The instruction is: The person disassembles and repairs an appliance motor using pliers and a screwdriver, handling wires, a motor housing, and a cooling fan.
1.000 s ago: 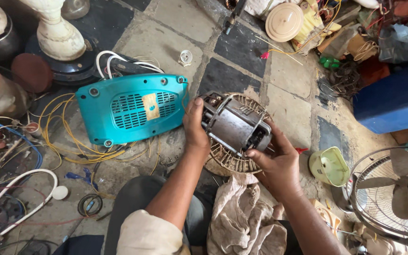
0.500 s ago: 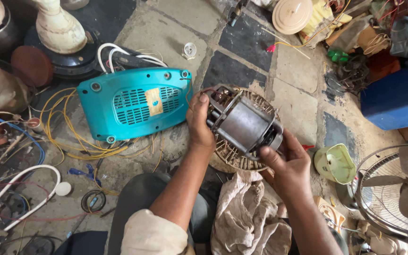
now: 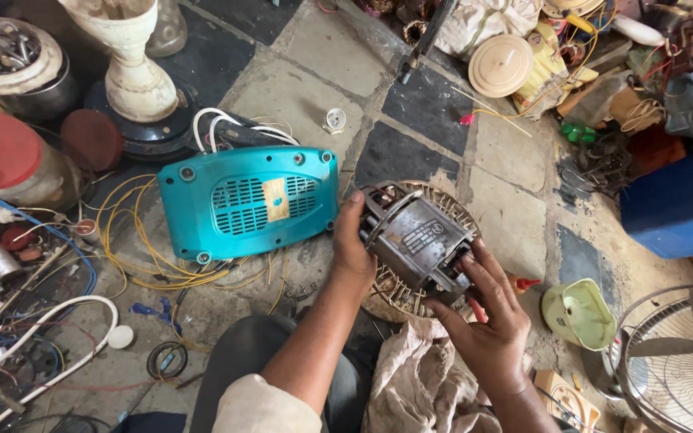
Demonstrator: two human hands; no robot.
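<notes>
A grey metal electric motor (image 3: 415, 239) is held between both hands, just above a round wire guard (image 3: 447, 210) on the tiled floor. My left hand (image 3: 352, 243) grips the motor's left end, thumb up against its frame. My right hand (image 3: 487, 315) holds the lower right end with fingers spread over it. A teal plastic housing (image 3: 247, 200) with a vent grille lies on the floor just left of my left hand, with yellow wires (image 3: 138, 256) under it.
A crumpled beige cloth (image 3: 415, 385) lies under my right forearm. A fan with a wire cage (image 3: 675, 361) and a pale green cup-shaped part (image 3: 579, 314) sit at the right. A blue bin (image 3: 679, 204), white cable (image 3: 58, 337) and scattered parts surround the spot.
The motor has been turned and tilted between my hands, its right end dropping lower. My right hand shifted down to its lower end; my left hand stayed on the left end.
</notes>
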